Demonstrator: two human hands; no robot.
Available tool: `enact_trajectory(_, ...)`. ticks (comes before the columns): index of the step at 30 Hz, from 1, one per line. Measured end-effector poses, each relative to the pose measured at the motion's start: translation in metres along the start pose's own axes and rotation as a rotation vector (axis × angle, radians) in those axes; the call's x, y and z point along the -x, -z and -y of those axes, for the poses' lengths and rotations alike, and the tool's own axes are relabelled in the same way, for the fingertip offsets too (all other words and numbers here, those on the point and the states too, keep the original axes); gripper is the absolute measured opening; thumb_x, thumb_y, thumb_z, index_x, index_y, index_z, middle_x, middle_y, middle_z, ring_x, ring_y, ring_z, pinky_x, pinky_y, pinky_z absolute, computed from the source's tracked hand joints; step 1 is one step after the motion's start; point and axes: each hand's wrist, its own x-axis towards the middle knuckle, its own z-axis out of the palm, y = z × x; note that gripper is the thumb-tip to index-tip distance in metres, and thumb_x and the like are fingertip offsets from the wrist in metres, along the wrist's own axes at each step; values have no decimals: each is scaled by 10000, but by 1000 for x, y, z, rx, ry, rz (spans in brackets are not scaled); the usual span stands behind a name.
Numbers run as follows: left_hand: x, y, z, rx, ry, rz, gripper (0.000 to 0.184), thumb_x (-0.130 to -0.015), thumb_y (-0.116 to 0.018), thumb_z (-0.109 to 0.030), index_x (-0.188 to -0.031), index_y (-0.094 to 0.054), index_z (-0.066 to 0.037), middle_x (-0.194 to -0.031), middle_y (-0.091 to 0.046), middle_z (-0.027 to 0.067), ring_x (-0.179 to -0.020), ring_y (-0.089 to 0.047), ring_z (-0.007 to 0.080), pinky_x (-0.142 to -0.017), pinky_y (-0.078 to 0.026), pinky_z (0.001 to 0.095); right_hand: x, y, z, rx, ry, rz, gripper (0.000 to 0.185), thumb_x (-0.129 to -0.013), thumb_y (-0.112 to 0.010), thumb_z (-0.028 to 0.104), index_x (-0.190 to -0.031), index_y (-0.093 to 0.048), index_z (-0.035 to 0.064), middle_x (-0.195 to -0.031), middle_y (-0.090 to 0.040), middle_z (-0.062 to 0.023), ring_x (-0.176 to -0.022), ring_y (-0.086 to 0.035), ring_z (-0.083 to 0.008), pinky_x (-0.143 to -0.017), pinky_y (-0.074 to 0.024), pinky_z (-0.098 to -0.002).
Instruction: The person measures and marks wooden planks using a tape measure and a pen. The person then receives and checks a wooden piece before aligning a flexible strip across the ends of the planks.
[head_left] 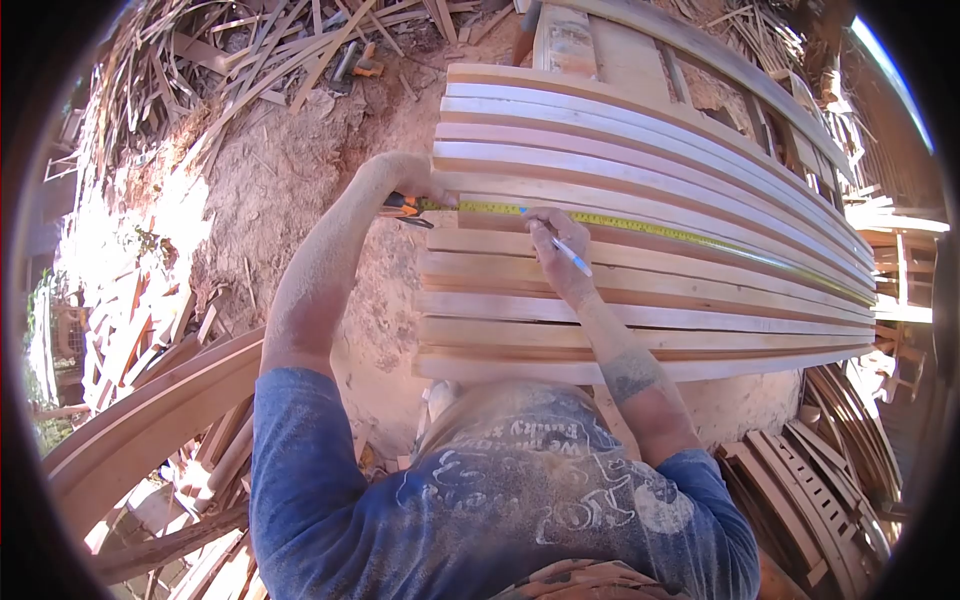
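My left hand (428, 178) is closed at the left ends of the wooden planks (640, 265), on an orange and black tape measure (403, 205); its fingers are partly hidden. The yellow tape blade (650, 230) runs out to the right, lengthwise along one plank. Just below the blade, my right hand (562, 255) grips a white and blue pen (572, 257) and rests on the wood. The pen's tip end is hidden by the fingers. The planks lie side by side, some pale and some pinkish.
Behind the planks is a wooden frame (700, 75). Scrap strips (250, 60) cover the ground at the upper left, near an orange-handled tool (368, 62). Curved boards (160, 420) lean at the lower left. More cut boards (810, 500) lie at the lower right.
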Motion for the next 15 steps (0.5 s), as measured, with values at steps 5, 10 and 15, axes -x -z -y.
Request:
enact_trajectory(5,1,-1,1,-3,-48,-34,935,-564,-709,-790,-1026,-686,23,-884,-700,167,-811,-665,268,-705,-524,370,-1,1,6,-24,22,19,140,-921,-539,93,-1003,-628,23,-733,-595,-13,-582,-532,-48,-511,-436,-212)
enact_trajectory(10,14,4,-9,-27,-22,-14,912,-584,-713,-771,-1042,-684,18,-907,-703,163,-831,-664,267,-727,-518,370,-1,-3,6,-40,-22,0,100,-910,-552,69,-977,-607,20,-731,-588,-13,-610,-519,-49,-530,-430,-213)
enact_trajectory(15,2,1,0,11,-15,2,773,-668,-714,-701,-1119,-676,-75,-917,-705,130,-830,-646,246,-747,-513,354,0,-1,14,-2,-34,-32,56,-886,-580,54,-934,-581,26,-716,-581,-24,-634,-527,-77,-577,-445,-243)
